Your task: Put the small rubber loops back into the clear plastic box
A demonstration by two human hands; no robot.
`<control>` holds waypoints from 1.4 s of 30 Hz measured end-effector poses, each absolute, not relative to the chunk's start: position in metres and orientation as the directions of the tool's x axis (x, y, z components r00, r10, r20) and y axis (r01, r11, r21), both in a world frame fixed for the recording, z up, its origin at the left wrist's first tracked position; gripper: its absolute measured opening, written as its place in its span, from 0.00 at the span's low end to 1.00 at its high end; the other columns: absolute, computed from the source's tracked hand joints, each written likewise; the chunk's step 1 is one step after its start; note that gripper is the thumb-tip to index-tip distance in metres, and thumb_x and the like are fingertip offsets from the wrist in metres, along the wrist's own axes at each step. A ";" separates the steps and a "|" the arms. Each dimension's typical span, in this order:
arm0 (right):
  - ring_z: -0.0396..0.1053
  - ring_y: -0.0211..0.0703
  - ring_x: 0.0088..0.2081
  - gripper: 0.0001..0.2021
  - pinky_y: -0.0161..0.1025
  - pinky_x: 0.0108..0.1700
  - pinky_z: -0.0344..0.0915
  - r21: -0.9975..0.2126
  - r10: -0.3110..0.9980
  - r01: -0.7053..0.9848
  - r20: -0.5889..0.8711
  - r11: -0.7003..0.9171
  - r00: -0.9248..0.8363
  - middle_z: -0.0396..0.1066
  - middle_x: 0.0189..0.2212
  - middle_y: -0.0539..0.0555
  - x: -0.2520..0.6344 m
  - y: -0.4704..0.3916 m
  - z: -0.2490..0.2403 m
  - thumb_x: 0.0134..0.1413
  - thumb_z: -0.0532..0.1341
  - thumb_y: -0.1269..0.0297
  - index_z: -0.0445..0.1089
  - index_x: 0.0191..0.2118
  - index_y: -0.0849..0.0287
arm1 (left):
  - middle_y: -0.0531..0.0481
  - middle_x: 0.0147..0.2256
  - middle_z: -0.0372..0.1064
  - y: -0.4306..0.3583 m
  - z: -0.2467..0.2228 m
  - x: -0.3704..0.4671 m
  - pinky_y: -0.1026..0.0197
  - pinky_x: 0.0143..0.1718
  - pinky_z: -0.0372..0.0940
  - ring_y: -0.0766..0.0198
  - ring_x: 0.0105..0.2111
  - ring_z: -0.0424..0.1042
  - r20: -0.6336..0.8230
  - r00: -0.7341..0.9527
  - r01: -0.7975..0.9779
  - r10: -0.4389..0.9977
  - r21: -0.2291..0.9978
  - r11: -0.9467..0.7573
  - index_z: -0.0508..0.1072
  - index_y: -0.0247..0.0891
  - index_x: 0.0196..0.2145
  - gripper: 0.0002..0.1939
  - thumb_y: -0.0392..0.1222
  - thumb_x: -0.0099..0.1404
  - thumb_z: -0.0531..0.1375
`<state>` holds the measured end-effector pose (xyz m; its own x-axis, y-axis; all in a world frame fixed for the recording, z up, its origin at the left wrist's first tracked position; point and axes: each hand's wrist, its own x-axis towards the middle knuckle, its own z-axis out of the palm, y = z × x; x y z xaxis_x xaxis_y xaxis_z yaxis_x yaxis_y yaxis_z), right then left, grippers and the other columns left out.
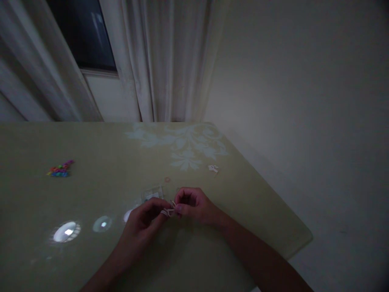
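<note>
A thin white cord (170, 211), looped or tangled, stretches between my two hands over the table. My left hand (146, 221) pinches its left part between thumb and fingers. On the other side, my right hand (194, 206) grips the right end, thumb against curled fingers. Just behind my left hand lies a small clear box (152, 192), partly covered by that hand. A small reddish ring (167, 179) rests on the table beyond the hands. Another small white cord bundle (213, 168) lies farther right.
A pile of small multicoloured pieces (61, 169) sits at the left of the greenish glossy table (100, 150). The table's right edge slants toward the wall. Curtains (173, 61) and a dark window stand behind. Lamp reflections show at the lower left.
</note>
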<state>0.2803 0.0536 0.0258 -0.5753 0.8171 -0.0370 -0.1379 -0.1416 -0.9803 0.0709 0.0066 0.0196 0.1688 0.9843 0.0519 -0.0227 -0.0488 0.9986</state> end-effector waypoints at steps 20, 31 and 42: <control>0.64 0.35 0.29 0.03 0.33 0.33 0.58 -0.832 0.825 0.472 -0.031 0.292 -0.565 0.70 0.26 0.47 0.314 0.069 0.044 0.55 0.69 0.69 0.80 0.36 0.60 | 0.51 0.30 0.80 0.014 0.023 0.069 0.66 0.33 0.72 0.62 0.31 0.79 0.129 0.036 0.100 0.991 0.986 -0.132 0.82 0.41 0.34 0.07 0.47 0.63 0.70; 0.65 0.33 0.28 0.07 0.31 0.33 0.58 -0.813 0.410 0.356 -0.160 0.461 -0.898 0.66 0.26 0.45 0.309 0.059 0.039 0.56 0.74 0.65 0.84 0.41 0.58 | 0.52 0.28 0.79 0.014 0.028 0.066 0.67 0.30 0.71 0.64 0.28 0.78 0.146 0.025 0.110 0.989 0.983 -0.148 0.79 0.40 0.30 0.06 0.44 0.62 0.69; 0.66 0.35 0.31 0.05 0.32 0.33 0.61 -0.887 0.773 0.348 0.017 0.304 -0.634 0.70 0.31 0.49 0.302 0.057 0.050 0.57 0.70 0.66 0.79 0.39 0.60 | 0.51 0.32 0.82 0.014 0.024 0.064 0.66 0.35 0.71 0.62 0.33 0.80 0.229 0.224 0.143 0.947 0.954 -0.264 0.84 0.44 0.34 0.04 0.42 0.67 0.68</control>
<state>0.3019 0.0566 0.0501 -0.6345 0.7727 0.0165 0.3476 0.3044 -0.8869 0.0644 0.0139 0.0241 0.2240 0.9473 0.2289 0.1433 -0.2643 0.9537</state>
